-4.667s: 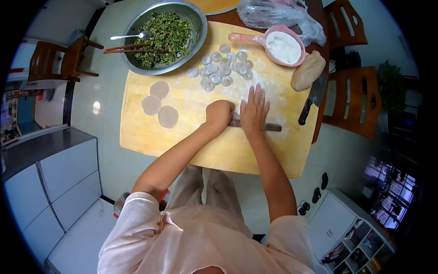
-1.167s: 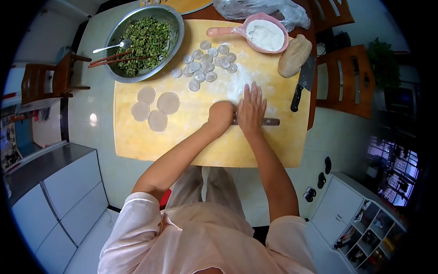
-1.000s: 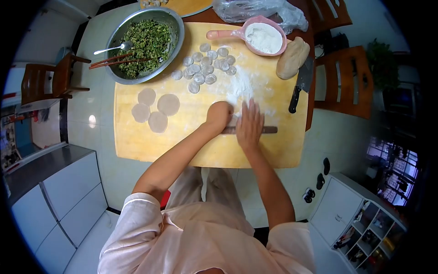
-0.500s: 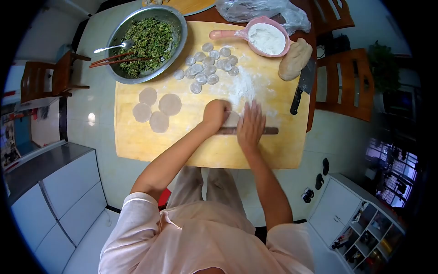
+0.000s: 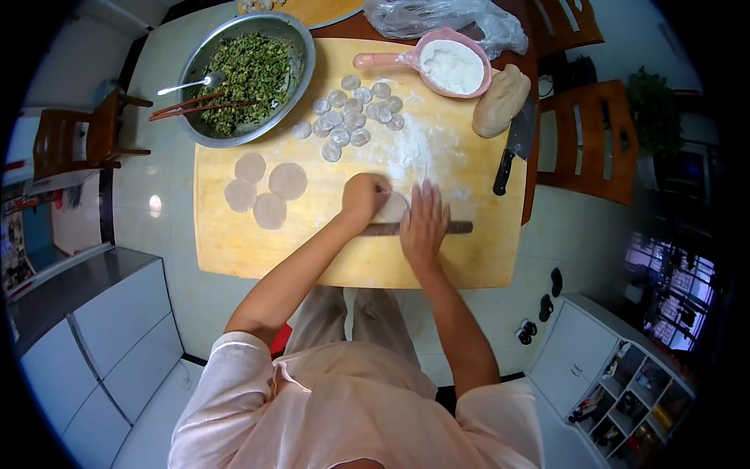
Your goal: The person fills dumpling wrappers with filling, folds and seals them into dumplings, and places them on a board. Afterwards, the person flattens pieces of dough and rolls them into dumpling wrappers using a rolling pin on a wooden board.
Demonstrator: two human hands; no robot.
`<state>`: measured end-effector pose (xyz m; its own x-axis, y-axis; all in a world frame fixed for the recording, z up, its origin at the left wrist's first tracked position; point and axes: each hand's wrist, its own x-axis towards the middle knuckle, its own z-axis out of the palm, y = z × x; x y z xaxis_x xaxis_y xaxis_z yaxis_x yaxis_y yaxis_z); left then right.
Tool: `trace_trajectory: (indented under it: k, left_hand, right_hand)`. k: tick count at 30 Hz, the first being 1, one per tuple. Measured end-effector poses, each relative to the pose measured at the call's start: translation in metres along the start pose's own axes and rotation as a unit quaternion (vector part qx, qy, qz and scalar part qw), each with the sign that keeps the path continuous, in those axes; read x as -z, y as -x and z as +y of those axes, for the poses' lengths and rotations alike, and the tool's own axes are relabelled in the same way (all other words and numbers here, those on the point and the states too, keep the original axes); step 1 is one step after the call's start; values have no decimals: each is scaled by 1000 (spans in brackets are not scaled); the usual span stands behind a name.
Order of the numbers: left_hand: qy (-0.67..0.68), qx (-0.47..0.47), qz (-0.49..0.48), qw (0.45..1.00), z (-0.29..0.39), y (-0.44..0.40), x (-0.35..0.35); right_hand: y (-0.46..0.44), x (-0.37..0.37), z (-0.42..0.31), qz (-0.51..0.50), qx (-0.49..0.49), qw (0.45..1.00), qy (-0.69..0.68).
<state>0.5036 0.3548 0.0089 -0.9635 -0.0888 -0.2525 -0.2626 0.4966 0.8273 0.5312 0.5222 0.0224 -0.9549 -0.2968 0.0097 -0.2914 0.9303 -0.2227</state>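
Observation:
My left hand (image 5: pixel 364 198) is curled closed at the left edge of a small round dough wrapper (image 5: pixel 394 206), pinching it against the board. My right hand (image 5: pixel 424 227) lies flat with stretched fingers, its palm across a thin dark rolling pin (image 5: pixel 461 227). Part of the pin is hidden under that palm. It lies just on the near side of the wrapper. To the left, several rolled wrappers (image 5: pixel 287 181) rest flat on the wooden board (image 5: pixel 312 254). Beyond my hands sit several small flattened dough pieces (image 5: pixel 354 121) beside a patch of loose flour (image 5: pixel 410 152).
A metal bowl (image 5: pixel 305 78) of chopped green filling (image 5: pixel 250 70) stands back left, with a spoon (image 5: pixel 183 85) and chopsticks (image 5: pixel 176 109) in it. At the back right are a pink scoop of flour (image 5: pixel 451 66), a dough lump (image 5: pixel 500 102) and a knife (image 5: pixel 505 172).
The rolling pin and my right palm have shifted slightly toward me, and more of the wrapper shows. My left hand stays at its edge. The whole view has moved a little.

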Motion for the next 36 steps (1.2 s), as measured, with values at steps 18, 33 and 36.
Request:
trace_trajectory:
  k: [18,33,36]
  left_hand:
    - [169,99,-46,980,-36,7,-1]
    - [104,99,-61,988,-32,7,7]
    - [3,18,-57,998,-3,14,14]
  right_hand:
    - [9,6,-3,3,16,1000,26]
    - [8,4,-5,12,20,999,39]
    - [-54,-1,-9,31,8,999,29]
